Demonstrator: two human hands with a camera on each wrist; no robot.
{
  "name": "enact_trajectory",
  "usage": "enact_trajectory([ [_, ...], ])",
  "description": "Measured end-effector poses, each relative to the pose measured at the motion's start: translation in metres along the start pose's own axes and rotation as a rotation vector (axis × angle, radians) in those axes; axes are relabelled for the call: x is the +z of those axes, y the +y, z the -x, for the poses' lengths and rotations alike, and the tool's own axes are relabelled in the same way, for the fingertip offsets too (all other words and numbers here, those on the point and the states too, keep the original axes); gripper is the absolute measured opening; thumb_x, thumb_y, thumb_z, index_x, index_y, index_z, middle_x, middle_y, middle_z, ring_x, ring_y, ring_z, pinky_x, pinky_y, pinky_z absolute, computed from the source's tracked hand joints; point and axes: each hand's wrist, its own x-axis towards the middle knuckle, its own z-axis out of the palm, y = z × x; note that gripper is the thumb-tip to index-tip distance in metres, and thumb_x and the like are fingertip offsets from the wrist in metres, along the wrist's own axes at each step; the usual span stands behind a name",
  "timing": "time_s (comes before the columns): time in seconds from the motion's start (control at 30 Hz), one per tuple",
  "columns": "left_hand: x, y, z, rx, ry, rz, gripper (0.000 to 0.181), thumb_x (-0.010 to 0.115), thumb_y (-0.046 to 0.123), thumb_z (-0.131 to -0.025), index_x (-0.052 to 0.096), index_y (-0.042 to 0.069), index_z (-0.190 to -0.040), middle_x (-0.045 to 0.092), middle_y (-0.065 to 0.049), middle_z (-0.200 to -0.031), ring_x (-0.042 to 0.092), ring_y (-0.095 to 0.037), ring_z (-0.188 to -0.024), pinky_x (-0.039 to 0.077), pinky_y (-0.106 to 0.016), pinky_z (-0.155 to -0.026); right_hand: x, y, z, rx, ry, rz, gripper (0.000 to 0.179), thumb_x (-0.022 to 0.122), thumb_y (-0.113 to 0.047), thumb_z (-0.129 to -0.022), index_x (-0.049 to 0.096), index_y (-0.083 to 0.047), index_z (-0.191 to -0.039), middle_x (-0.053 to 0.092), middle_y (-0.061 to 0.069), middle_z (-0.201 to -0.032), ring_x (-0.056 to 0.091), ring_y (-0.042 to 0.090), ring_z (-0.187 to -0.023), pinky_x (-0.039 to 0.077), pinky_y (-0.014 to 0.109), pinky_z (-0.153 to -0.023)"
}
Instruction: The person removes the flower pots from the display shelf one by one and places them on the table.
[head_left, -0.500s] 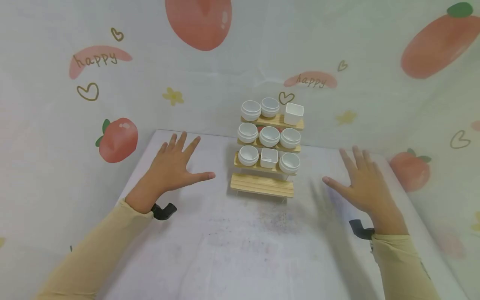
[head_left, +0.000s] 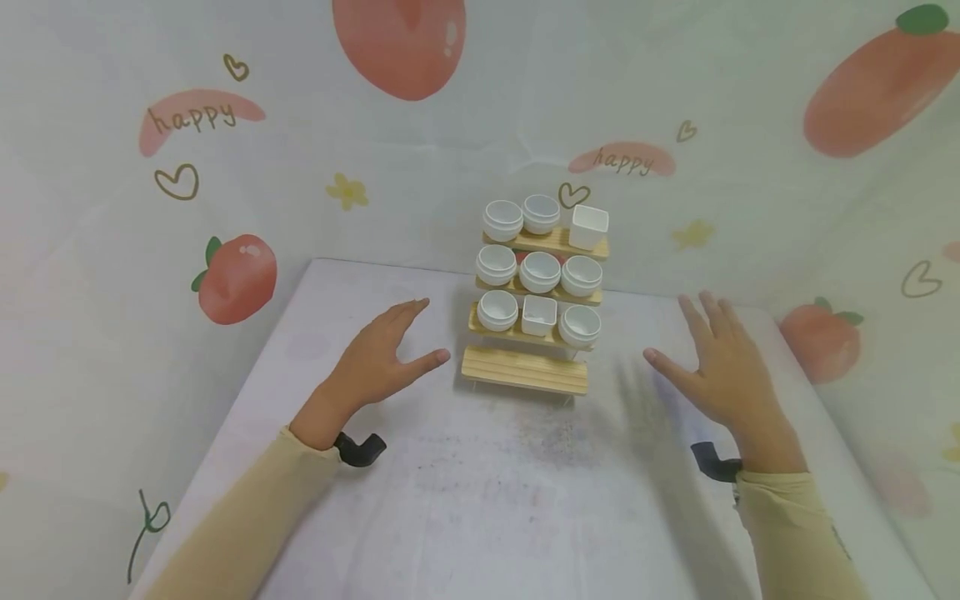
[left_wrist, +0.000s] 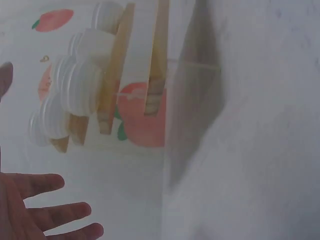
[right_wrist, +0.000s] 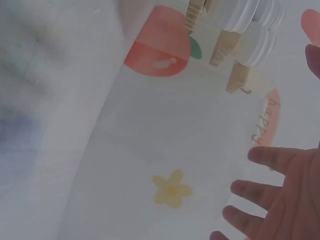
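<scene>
A tiered stand with wooden shelves (head_left: 523, 370) is near the back of the table, its lowest shelf bare. Small white round bowls (head_left: 540, 272) and square white cups (head_left: 588, 227) fill the three upper shelves. Left of the stand, my left hand (head_left: 369, 360) hovers with fingers extended and thumb pointing toward the lowest shelf, holding nothing. On the other side, my right hand (head_left: 720, 375) is spread, also holding nothing and apart from the stand. In the left wrist view, the stacked bowls (left_wrist: 82, 87) appear beyond the left fingers (left_wrist: 60, 215).
The table (head_left: 480, 517) is covered in a pale cloth with faint specks. A white backdrop (head_left: 465, 150) printed with fruit, hearts and lettering rises right behind the stand and along both sides. A black strap piece (head_left: 362, 450) juts from the left wrist, another (head_left: 714, 462) from the right.
My left hand has moved right, nearer the stand, and turned so its fingers close together and point toward it. The right hand has barely shifted. The bowls and cups stay put.
</scene>
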Motion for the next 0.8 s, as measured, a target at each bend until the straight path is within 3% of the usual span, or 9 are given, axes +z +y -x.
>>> enact_trajectory([
  [0.2,0.024,0.001,0.001,-0.02,0.019,0.198,0.082,0.059,0.066,-0.102,0.031,0.027,-0.168,0.038,-0.003,-0.171,0.041,-0.033,-0.155,0.037,-0.058,-0.124,0.005,-0.006,0.0,-0.031,0.086,-0.056,0.092,0.069,-0.056,-0.098,0.031,-0.007,-0.167,0.028,0.03,-0.17,0.027,0.057,-0.153,0.026,0.08,-0.117],
  [0.4,0.047,0.003,0.0,-0.003,0.06,0.369,0.075,0.062,0.05,-0.107,0.031,0.018,-0.168,0.039,-0.011,-0.17,0.048,-0.04,-0.148,0.046,-0.056,-0.117,0.013,-0.015,0.0,-0.028,0.128,-0.092,0.084,0.07,-0.053,-0.099,0.04,-0.006,-0.162,0.035,0.028,-0.167,0.034,0.056,-0.149,0.03,0.078,-0.117],
  [0.57,0.062,0.007,-0.001,-0.055,0.1,0.459,0.072,0.063,0.044,-0.107,0.036,0.008,-0.164,0.046,-0.02,-0.162,0.053,-0.04,-0.145,0.049,-0.056,-0.115,0.022,-0.02,-0.001,-0.053,0.181,-0.162,0.076,0.071,-0.047,-0.099,0.047,-0.006,-0.158,0.041,0.027,-0.164,0.038,0.055,-0.148,0.031,0.076,-0.117],
  [0.8,0.081,0.012,-0.001,-0.072,0.14,0.498,0.066,0.069,0.033,-0.104,0.044,0.003,-0.158,0.053,-0.02,-0.156,0.061,-0.038,-0.138,0.054,-0.053,-0.11,0.035,-0.032,-0.003,-0.093,0.193,-0.268,0.068,0.071,-0.041,-0.101,0.05,-0.008,-0.156,0.045,0.026,-0.162,0.039,0.052,-0.148,0.032,0.076,-0.117],
])
